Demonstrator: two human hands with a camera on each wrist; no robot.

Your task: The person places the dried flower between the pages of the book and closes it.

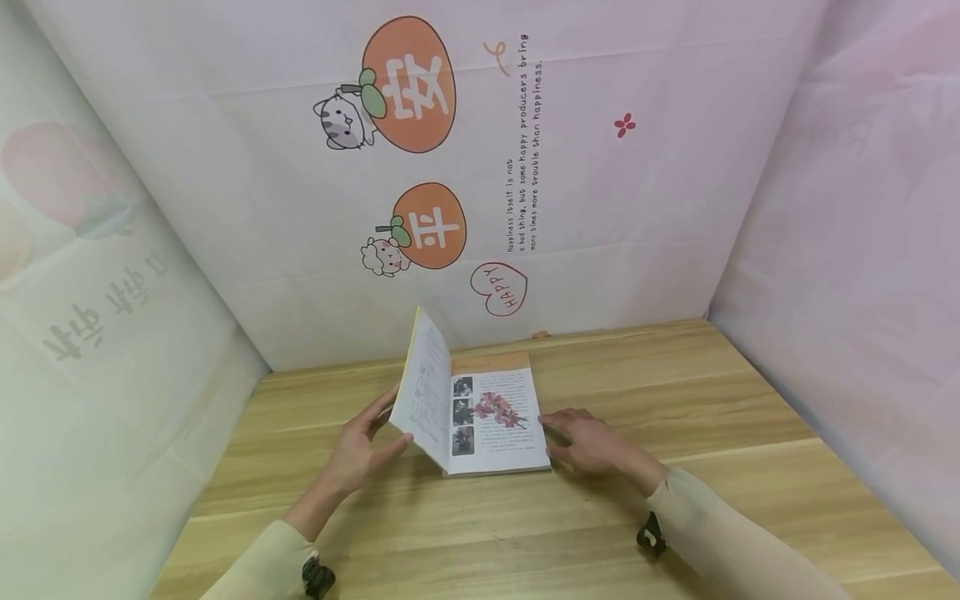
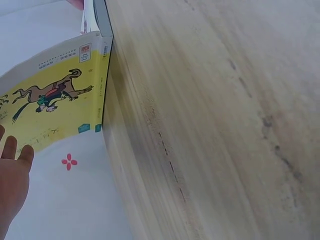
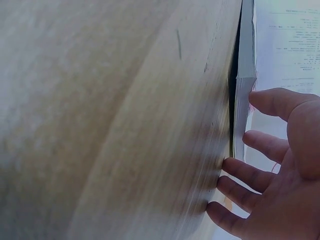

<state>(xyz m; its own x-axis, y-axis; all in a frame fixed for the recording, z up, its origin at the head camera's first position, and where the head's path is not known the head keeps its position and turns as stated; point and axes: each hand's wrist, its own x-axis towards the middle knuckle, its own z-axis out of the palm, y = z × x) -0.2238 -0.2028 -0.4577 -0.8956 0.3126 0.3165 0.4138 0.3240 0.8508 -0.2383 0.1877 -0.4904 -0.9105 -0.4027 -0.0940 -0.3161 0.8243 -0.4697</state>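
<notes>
An open book (image 1: 498, 425) lies on the wooden table, its right page showing small photos and a pink flower print. My left hand (image 1: 356, 450) holds the raised left part, thumb at its lower edge and fingers behind it. The left wrist view shows the yellow outer cover (image 2: 60, 95) with a drawn horse and rider; fingertips (image 2: 25, 152) of that hand are in front of it. At the book's right edge is my right hand (image 1: 592, 442). Its thumb and index finger touch the page edges (image 3: 245, 95), while the other fingers reach down to the table.
The wooden table (image 1: 480, 533) extends around the book. Behind it hangs a white printed cloth (image 1: 600, 208) with orange fruit drawings and lettering. More pale cloth walls stand at the left (image 1: 97, 400) and right (image 1: 855, 275).
</notes>
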